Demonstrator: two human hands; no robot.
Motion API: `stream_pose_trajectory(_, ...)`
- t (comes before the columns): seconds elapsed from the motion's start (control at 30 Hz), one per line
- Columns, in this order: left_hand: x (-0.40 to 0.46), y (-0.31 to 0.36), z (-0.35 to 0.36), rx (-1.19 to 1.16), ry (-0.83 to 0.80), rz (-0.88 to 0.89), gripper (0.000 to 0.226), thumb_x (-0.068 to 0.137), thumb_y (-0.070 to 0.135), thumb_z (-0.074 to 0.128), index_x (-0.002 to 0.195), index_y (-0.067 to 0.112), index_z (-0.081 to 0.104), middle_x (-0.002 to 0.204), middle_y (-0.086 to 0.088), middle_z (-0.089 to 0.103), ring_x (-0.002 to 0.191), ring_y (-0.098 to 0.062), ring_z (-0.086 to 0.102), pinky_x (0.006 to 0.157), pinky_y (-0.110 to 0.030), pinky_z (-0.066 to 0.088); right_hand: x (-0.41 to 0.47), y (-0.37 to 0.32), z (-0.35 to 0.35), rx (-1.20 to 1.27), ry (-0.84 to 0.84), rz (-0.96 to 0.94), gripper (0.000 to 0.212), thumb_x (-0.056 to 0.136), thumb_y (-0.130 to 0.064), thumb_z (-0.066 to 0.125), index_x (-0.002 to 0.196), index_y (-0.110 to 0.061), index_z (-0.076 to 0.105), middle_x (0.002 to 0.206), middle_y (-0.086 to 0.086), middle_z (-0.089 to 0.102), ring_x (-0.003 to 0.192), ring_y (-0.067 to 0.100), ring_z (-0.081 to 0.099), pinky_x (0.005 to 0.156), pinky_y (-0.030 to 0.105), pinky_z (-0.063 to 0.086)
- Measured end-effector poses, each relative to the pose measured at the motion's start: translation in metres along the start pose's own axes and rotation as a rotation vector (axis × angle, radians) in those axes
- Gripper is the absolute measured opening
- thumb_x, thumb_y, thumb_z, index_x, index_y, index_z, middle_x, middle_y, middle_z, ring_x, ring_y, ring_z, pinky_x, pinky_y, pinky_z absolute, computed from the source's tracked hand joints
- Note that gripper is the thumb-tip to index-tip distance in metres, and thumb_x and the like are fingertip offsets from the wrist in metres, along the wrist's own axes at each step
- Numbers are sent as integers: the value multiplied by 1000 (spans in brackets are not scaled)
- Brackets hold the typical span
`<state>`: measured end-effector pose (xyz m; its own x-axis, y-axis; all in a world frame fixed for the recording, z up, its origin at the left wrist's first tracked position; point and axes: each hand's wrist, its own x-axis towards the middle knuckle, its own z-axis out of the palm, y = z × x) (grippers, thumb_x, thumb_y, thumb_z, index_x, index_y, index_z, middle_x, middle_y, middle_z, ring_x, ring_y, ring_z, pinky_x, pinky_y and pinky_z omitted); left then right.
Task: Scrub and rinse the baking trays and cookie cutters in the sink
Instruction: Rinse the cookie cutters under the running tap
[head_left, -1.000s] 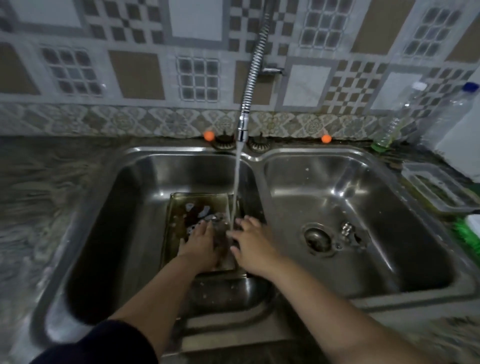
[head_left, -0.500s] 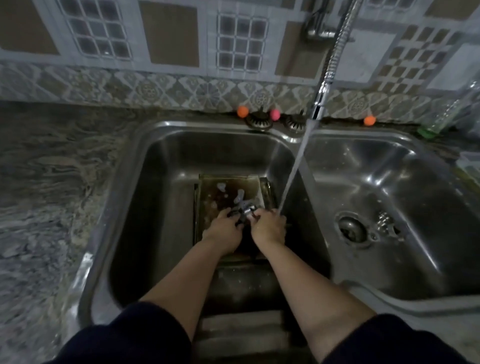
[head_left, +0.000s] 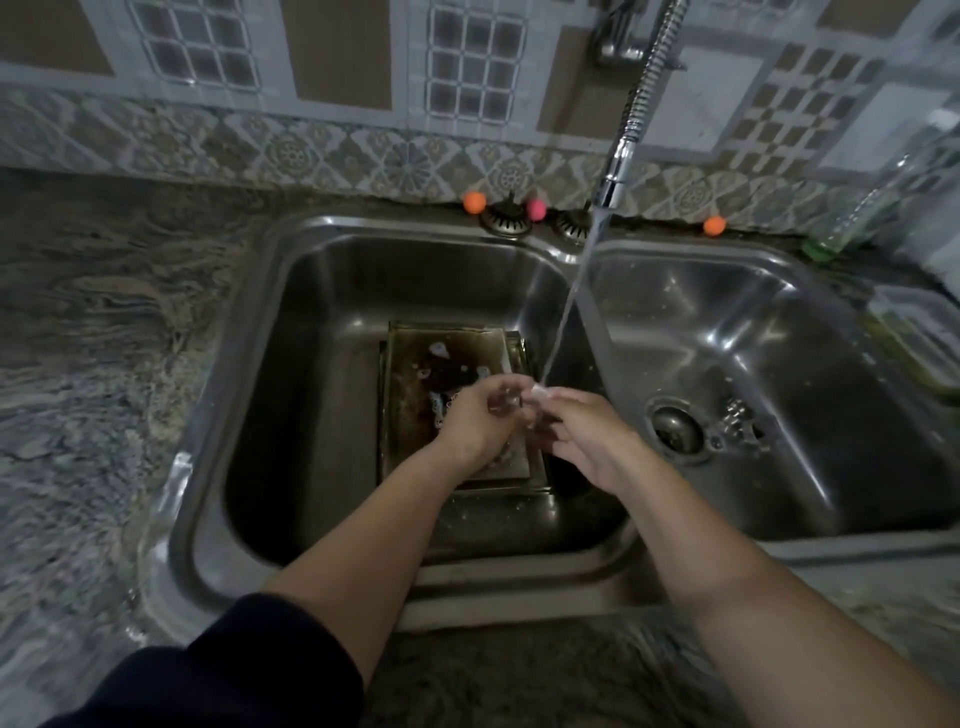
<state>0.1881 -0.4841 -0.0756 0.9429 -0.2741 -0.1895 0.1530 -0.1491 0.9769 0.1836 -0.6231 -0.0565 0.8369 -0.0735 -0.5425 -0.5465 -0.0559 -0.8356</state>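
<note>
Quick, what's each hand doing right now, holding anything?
Left hand: fingers curled round a small metal cookie cutter.
Right hand: fingertips on the same cutter under the water stream; grip cannot be told.

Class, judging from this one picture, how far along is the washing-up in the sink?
Done: nothing shows as finished. In hand: the left hand and right hand hold a small shiny piece, probably a cookie cutter, by the running water. Left: the stained baking tray in the left basin, with more small pieces on it.

Glossy steel sink (head_left: 691, 322); tarnished metal baking tray (head_left: 410, 395); mottled stone counter (head_left: 93, 364).
</note>
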Motion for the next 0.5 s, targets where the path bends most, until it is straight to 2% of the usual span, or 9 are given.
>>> stream_pose_trajectory(0.1, -1, -1, 8, -4, 69, 6, 39, 85, 4, 66, 120, 18, 56, 110, 3, 64, 101, -9, 63, 77, -20, 54, 1, -3, -5, 92, -5, 52, 21, 94, -29, 58, 102, -12, 65, 94, 8, 72, 84, 20, 70, 77, 35, 57)
stream_pose_trajectory(0.17, -4, 1, 12, 18, 123, -9, 48, 81, 3, 70, 122, 18, 51, 111, 6, 61, 97, -5, 62, 75, -20, 53, 2, -6, -10, 34, -15, 59, 26, 92, -33, 61, 105, -10, 65, 94, 9, 72, 84, 21, 71, 75, 35, 58)
stream_pose_trajectory(0.23, -6, 2, 14, 20, 159, -35, 53, 81, 8, 71, 127, 18, 48, 114, 6, 59, 99, -6, 60, 79, -21, 52, 3, -6, -15, -9, -74, 29, 25, 92, -31, 62, 106, -10, 65, 94, 8, 72, 87, 21, 71, 81, 36, 58)
stream_pose_trajectory(0.33, -8, 7, 16, -118, 180, -176, 41, 95, 26, 55, 135, 18, 48, 119, -5, 62, 106, -19, 63, 92, -40, 53, 3, -6, -25, -184, -164, -61, 18, 92, -30, 61, 101, -15, 68, 101, 8, 72, 97, 22, 68, 95, 41, 52)
stream_pose_trajectory(0.4, -8, 12, 21, -189, 217, -242, 34, 98, 31, 48, 129, 19, 54, 111, -8, 66, 99, -24, 66, 91, -45, 54, 4, -4, -33, -293, -169, -142, 14, 93, -30, 59, 88, -20, 67, 100, 11, 71, 99, 26, 67, 97, 45, 50)
stream_pose_trajectory(0.5, -3, 16, 31, -197, 310, -201, 24, 95, 27, 55, 117, 20, 64, 101, -8, 70, 95, -24, 68, 89, -46, 55, 7, -4, -40, -435, -153, -243, 21, 88, -40, 60, 70, -31, 64, 94, 10, 70, 97, 29, 65, 95, 52, 50)
